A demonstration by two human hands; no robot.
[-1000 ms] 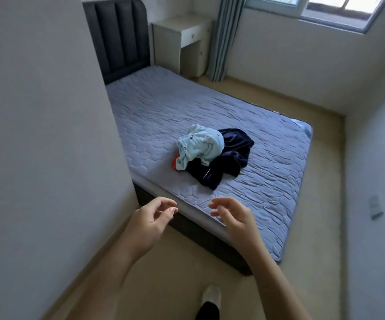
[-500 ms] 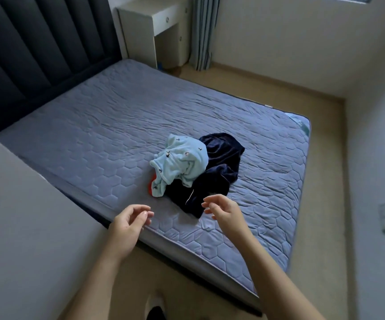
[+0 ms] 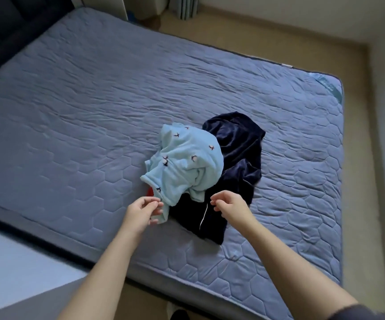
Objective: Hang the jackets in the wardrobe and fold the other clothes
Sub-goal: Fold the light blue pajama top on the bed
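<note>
1. Far left, a dark padded headboard (image 3: 0, 26) stands at the head of the bed, and the quilted blue-grey mattress (image 3: 71, 112) fills most of the view
2. The left hand (image 3: 144, 211) reaches in over the near edge of the mattress with its fingers loosely curved and nothing plainly held. Its fingertips sit right at the lower hem of the light blue garment (image 3: 184, 165), and whether they touch the cloth cannot be told
3. That light blue garment, dotted with small dark motifs, lies crumpled mid-mattress just beyond the left hand, and a scrap of a red item (image 3: 150, 192) peeks out from under its left edge
4. The navy garment (image 3: 237, 162) lies bunched beneath and to the right of the light blue one, a thin white line running down its near part
5. The right hand (image 3: 229, 204) hovers over the near part of the navy garment, fingers loosely curled and empty. The two hands are apart, with the white line between them
6. On the right, tan floor (image 3: 360, 158) runs alongside the bed
</note>
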